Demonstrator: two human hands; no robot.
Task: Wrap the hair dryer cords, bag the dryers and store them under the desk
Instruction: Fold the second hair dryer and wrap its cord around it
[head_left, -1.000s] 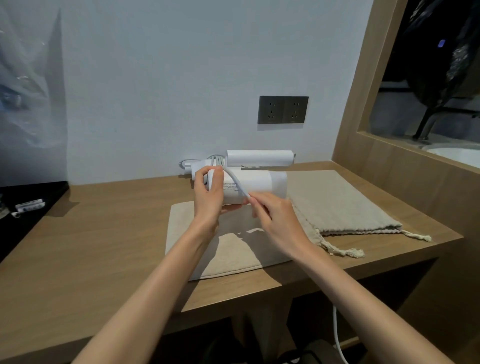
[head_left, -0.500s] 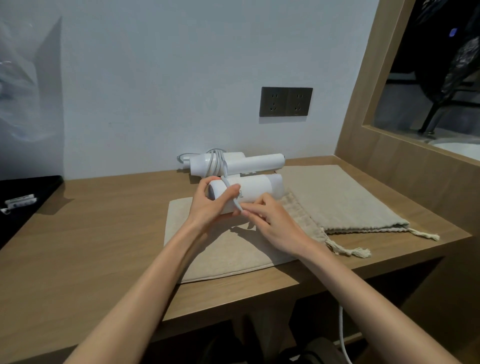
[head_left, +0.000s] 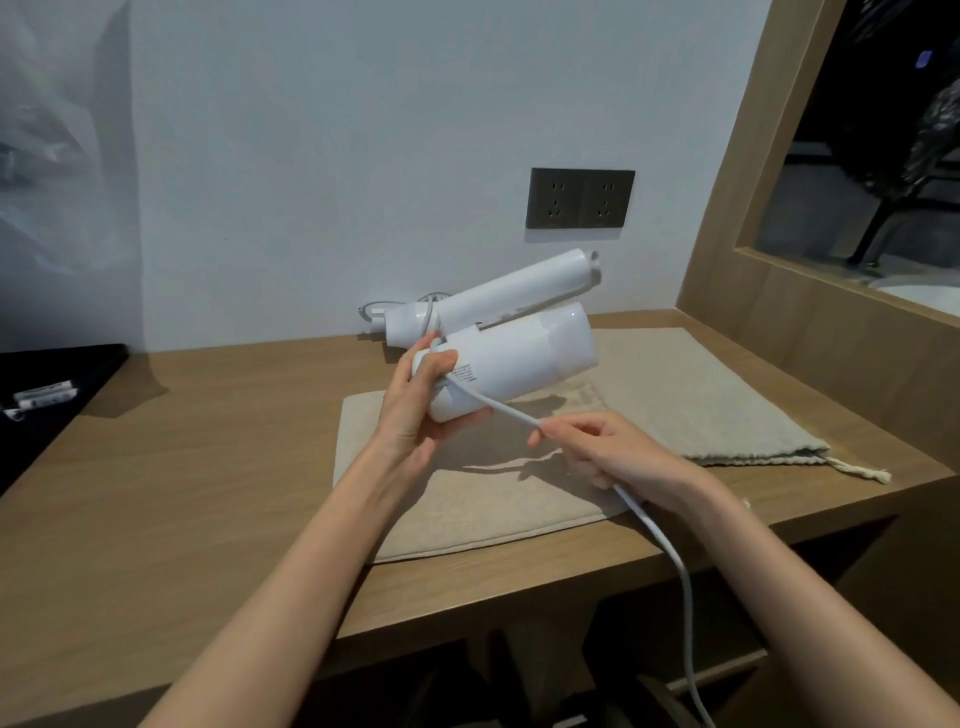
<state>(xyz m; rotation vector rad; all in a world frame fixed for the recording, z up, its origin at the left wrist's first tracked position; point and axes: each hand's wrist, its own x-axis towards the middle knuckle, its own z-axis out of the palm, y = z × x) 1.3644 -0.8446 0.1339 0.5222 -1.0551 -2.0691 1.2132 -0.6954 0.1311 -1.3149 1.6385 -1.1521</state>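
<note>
Hovering above the worktop (head_left: 171, 467), the hair dryer (head_left: 524, 358) is gripped by the left hand (head_left: 415, 410) so its cord (head_left: 501, 411), pinched taut by the right hand (head_left: 613, 457), can be wound.

You had no text you could read: the small block of grey print on the white hair dryer (head_left: 514, 364) was too fine, and the dark marks on the white tubes (head_left: 44, 395) at far left were blurred.
</note>
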